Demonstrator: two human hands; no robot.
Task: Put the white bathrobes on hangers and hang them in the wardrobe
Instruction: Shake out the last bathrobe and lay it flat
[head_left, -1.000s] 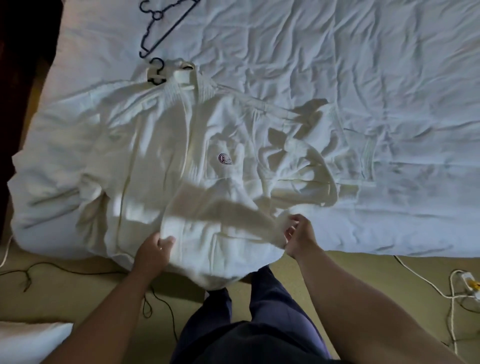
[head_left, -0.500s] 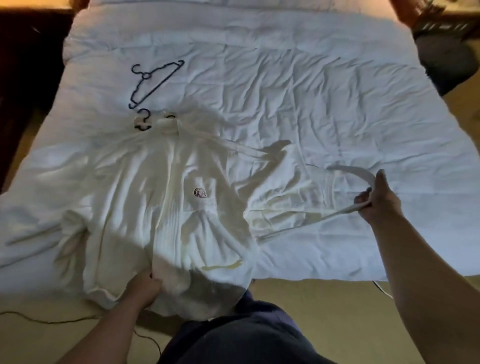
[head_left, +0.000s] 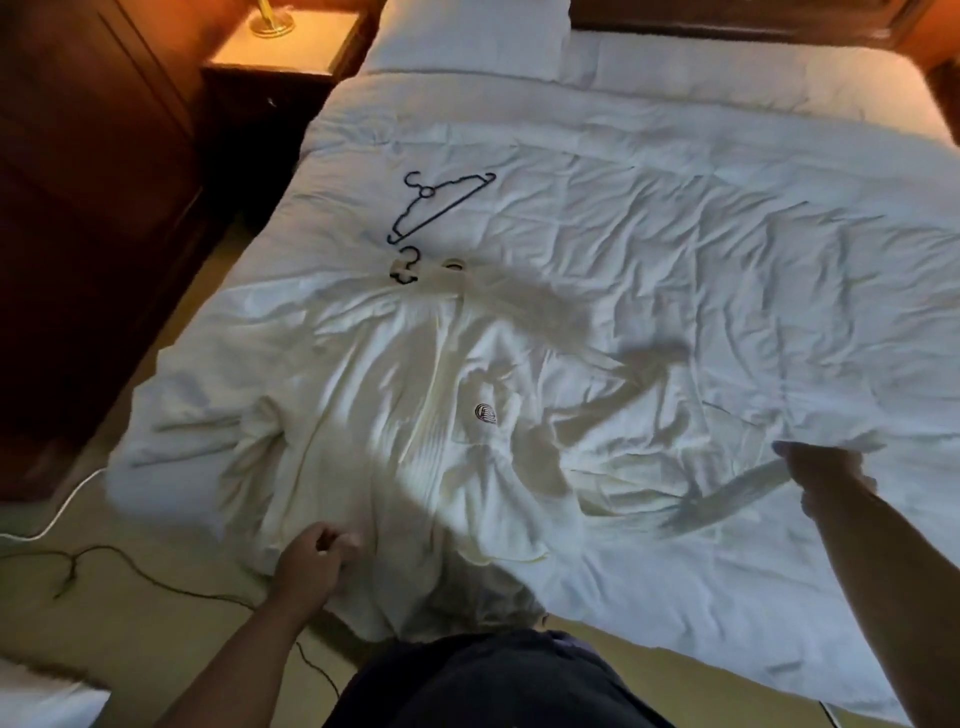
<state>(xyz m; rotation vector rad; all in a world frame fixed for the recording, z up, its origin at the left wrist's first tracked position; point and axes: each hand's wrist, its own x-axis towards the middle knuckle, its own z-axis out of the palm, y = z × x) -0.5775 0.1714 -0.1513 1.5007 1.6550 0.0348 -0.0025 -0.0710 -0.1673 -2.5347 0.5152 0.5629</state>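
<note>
A: Where does the white bathrobe (head_left: 415, 415) lie?

B: Spread across the bed (head_left: 675, 234), hem hanging off the near edge; a hanger hook (head_left: 405, 266) shows at its collar; a spare dark hanger (head_left: 441, 205) rests just beyond.

A: And the hands?

B: Left hand (head_left: 311, 558) curled, fingers bunching the hem; right hand (head_left: 826, 467) closed on the blurred belt (head_left: 737, 493), lifted above the bed.

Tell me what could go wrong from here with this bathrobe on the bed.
1. The right hand seems to be pulling the belt sideways; it could slide out of the bathrobe entirely.
2. Only the hook of the inserted hanger shows at the collar; tugging might shift the robe off it.
3. The hem under the left hand overhangs the bed and may drag on the floor.
</note>
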